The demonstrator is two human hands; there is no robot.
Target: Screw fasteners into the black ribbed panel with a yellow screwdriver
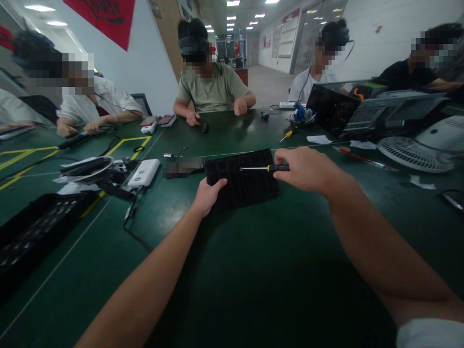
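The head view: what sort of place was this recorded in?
Probably a shared repair or assembly workspace, perhaps inside an office: a large green table, a white fan on it, and a screwdriver in the right hand.

Black rectangular panel: textured, slightly skewed. Screwdriver: dark handle, yellow collar, bright shaft crossing the panel's face.

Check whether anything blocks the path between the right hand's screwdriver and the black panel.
Nothing visible does: the screwdriver in the right hand reaches over the black panel, its shaft unobstructed. The left hand holds the panel's left side, clear of the tip.
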